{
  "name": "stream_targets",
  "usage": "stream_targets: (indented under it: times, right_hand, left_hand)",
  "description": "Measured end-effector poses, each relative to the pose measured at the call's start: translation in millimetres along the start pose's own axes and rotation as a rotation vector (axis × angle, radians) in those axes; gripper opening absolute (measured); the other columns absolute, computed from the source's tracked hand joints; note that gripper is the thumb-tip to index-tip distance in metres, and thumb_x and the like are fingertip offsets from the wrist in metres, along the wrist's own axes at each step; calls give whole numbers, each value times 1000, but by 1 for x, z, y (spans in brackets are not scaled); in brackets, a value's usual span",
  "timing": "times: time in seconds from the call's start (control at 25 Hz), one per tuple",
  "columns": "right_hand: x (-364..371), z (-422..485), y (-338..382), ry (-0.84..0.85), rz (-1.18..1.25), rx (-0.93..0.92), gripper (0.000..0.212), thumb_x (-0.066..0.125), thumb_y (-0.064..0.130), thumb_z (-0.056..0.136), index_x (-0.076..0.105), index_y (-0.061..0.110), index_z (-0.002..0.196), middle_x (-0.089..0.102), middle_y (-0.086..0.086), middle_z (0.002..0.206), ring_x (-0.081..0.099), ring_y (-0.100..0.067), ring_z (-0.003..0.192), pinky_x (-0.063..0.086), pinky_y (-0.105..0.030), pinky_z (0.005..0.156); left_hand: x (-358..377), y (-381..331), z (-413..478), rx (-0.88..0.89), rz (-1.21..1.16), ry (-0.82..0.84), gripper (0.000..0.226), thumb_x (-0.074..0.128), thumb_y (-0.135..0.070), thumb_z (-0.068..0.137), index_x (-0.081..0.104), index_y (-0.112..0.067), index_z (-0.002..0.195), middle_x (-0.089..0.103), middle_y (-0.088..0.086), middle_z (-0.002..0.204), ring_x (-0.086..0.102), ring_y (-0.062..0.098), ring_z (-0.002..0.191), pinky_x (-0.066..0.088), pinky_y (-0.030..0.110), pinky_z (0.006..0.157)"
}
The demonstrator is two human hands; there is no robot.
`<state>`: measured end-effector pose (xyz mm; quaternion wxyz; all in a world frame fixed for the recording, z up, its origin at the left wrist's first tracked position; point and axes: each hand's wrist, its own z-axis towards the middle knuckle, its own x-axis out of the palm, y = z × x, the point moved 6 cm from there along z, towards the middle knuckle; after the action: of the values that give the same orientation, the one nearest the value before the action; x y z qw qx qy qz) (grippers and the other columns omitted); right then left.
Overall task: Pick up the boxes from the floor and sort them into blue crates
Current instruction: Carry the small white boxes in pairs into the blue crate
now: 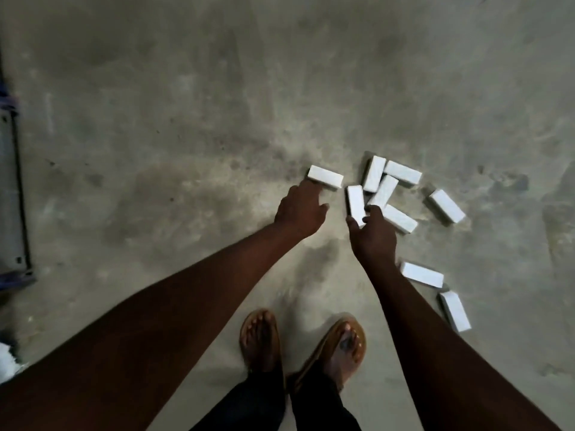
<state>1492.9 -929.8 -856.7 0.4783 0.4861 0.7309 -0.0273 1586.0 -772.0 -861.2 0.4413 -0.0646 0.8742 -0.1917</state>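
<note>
Several small white boxes lie scattered on the grey concrete floor [186,119]. My left hand [300,209] reaches down with its fingertips on the near edge of one box [325,177] lying apart at the left. My right hand [373,231] pinches an upright-lying box [355,204] between thumb and fingers. Just beyond it a cluster of boxes [385,181] overlaps. Another box [446,206] lies to the right, and two boxes [422,274] [455,311] lie beside my right forearm.
A grey and blue crate edge [12,197] shows at the far left border. My two feet in brown sandals [261,337] stand at the bottom centre. Bare concrete stretches across the top and left.
</note>
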Motion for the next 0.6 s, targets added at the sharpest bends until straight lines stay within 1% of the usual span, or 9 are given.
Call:
stream_targets:
  times: [0.12,0.2,0.28,0.36,0.44,0.52,0.6]
  right_hand:
    - [37,42,-8,-25,-158,-84,50,67,39,97,52,10,135,71,-18,120,67,-41,113,53,-45,89]
    - [54,64,-13,-62,-250,-132,46,67,37,97,52,7,129,71,-20,118,68,-42,110,54,-46,85]
    - [70,81,-16,-87,-324,-173,46,69,35,95,52,6,126,69,-21,119,68,-43,107,55,-46,82]
    - [81,92,-22,-133,-387,-212,49,73,32,92,51,6,127,62,-21,125,66,-43,105,55,-47,79]
    - [84,99,-30,-161,-423,-205,51,75,26,90,50,6,129,57,-20,130,65,-43,106,56,-47,78]
    - [86,104,-41,-154,-403,-172,51,74,23,89,51,5,131,57,-20,131,64,-44,110,56,-47,80]
    - [86,101,-50,-136,-318,-154,51,73,24,89,52,2,131,62,-22,126,65,-45,110,55,-48,83]
  left_hand:
    - [33,4,50,138,226,-19,59,62,-38,101,46,-22,156,46,5,159,46,32,143,45,49,108]
    - [55,3,77,189,300,-43,64,62,-33,100,41,-22,159,39,3,165,38,31,150,41,49,111]
    - [72,4,97,215,371,-82,65,60,-30,99,39,-22,160,39,3,166,36,31,153,38,51,113]
    - [86,3,109,244,424,-124,59,56,-27,100,43,-20,156,44,6,161,40,33,149,38,52,112]
    - [92,3,112,267,465,-184,51,55,-23,99,50,-17,149,50,9,153,46,35,142,42,52,107]
    - [99,4,113,290,541,-228,43,61,-23,98,56,-16,140,55,9,144,50,34,137,44,52,102]
    - [103,11,111,266,608,-238,38,64,-31,100,59,-17,134,59,8,137,54,33,130,44,51,101]
